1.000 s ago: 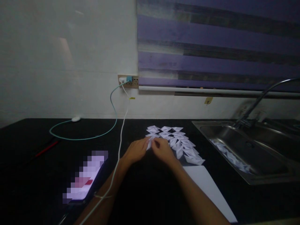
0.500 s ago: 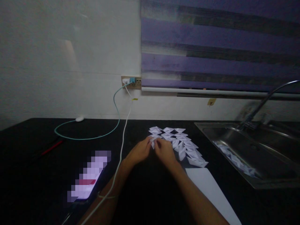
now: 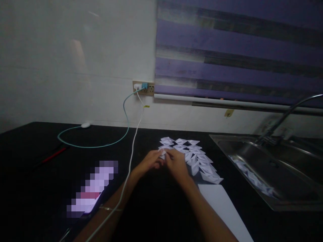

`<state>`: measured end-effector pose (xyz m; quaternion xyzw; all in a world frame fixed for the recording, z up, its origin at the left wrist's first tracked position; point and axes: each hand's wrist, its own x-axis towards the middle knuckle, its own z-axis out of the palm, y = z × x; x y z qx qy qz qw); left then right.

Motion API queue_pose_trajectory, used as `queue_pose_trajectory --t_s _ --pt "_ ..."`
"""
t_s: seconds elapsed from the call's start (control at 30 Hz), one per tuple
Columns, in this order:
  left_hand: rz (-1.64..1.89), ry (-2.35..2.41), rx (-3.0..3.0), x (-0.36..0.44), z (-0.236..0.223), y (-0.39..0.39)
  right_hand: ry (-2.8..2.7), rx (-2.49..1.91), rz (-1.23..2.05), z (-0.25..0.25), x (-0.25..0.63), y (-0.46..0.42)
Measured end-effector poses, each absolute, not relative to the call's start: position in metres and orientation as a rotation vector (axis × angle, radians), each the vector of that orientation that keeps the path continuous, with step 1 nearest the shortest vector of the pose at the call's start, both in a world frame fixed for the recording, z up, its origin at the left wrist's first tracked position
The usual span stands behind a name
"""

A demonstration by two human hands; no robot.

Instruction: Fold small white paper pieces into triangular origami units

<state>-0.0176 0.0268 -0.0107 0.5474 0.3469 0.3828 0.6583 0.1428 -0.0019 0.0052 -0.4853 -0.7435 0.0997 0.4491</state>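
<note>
Between my two hands is a small piece of folded white paper [image 3: 163, 154], mostly covered by the fingers. My left hand [image 3: 150, 161] pinches it from the left, thumb and fingertips at its upper edge. From the right, my right hand [image 3: 176, 162] grips the same paper with its fingers closed. Just beyond and to the right lie several folded paper boats [image 3: 199, 154] in close rows on the black countertop. Nearer me, right of my right forearm, rests a stack of flat white paper [image 3: 219, 203].
A stainless steel sink [image 3: 252, 198] with a faucet [image 3: 280, 122] is on the right. On the left lie a phone with a blurred screen [image 3: 93, 191], a red pen-like object [image 3: 54, 154] and a teal cable [image 3: 93, 147]. A white cable [image 3: 131, 158] crosses my left forearm from the wall socket [image 3: 150, 89].
The folded paper has turned and shows less between my fingers. My left fingers have shifted and curl lower beneath it. The whole view has tilted slightly.
</note>
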Motion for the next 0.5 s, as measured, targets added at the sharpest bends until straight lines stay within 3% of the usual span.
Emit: queue_pose_trajectory --t_s 0.27,0.5 --pt "0.881 0.819 1.442 -0.025 -0.011 0.028 -1.507 -1.064 0.968 0.0 0.155 0.012" --pt "0.796 0.805 1.617 -0.026 -0.003 0.024 -1.389 -1.114 1.077 -0.007 0.158 0.018"
